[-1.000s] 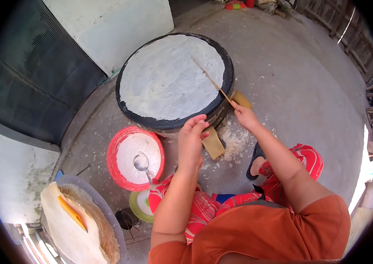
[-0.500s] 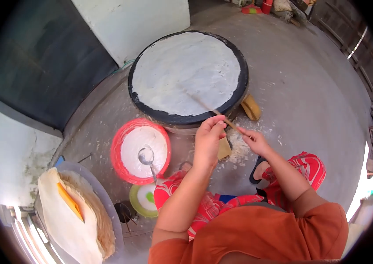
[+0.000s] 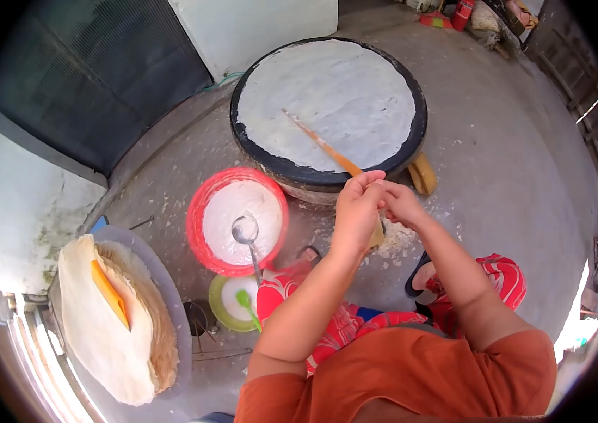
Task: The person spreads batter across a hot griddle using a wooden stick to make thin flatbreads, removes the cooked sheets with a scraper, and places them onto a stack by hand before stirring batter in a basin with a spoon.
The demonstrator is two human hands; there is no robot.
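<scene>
A thin, flat wooden spatula (image 3: 327,148) slants up and left over the round griddle (image 3: 422,113), which is covered by a sheet of pale batter (image 3: 334,92). My left hand (image 3: 361,206) is closed around the spatula's near end. Against it, my right hand (image 3: 404,204) has its fingers pinched together at the same end; the two hands hide the grip itself. Left of my hands stands a red basin (image 3: 198,243) of white batter (image 3: 232,211), with a metal ladle (image 3: 245,229) resting in it.
At lower left, a stack of thin flat sheets (image 3: 105,331) bears an orange strip (image 3: 110,295). A green bowl (image 3: 220,310) with a green spoon (image 3: 245,299) sits below the basin. A yellowish block (image 3: 422,175) lies by the griddle. A dark door (image 3: 94,77) and red container (image 3: 462,14) are farther off.
My right hand has come up and left to meet my left hand. The spatula now shows its broad side. The view has shifted, with the griddle higher and farther right.
</scene>
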